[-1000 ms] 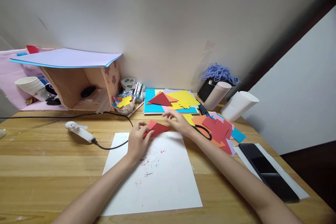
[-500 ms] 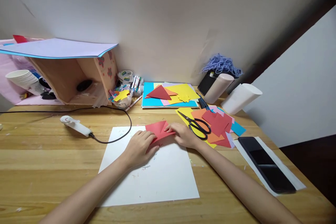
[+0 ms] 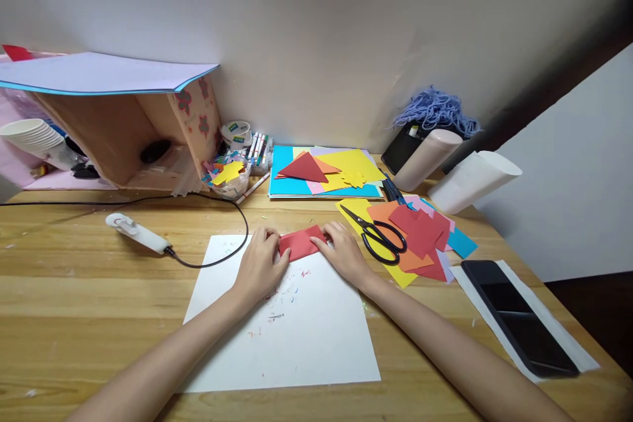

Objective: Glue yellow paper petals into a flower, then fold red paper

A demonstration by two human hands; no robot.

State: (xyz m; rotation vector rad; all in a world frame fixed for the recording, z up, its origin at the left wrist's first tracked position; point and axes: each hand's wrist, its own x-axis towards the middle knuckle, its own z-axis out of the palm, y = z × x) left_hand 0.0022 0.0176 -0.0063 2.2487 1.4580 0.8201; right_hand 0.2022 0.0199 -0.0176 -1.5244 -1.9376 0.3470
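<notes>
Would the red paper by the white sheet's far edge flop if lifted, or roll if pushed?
The red paper is probably light, being small and thin. It looks folded into a straight-edged band, so it may hold its shape rather than droop. Given its flat form, a push would likely slide it, not roll it.

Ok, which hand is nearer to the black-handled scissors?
Right. The right hand, at the right end of the red paper, is just left of the scissors; the left hand, at the paper's left end, is farther from them.
</notes>
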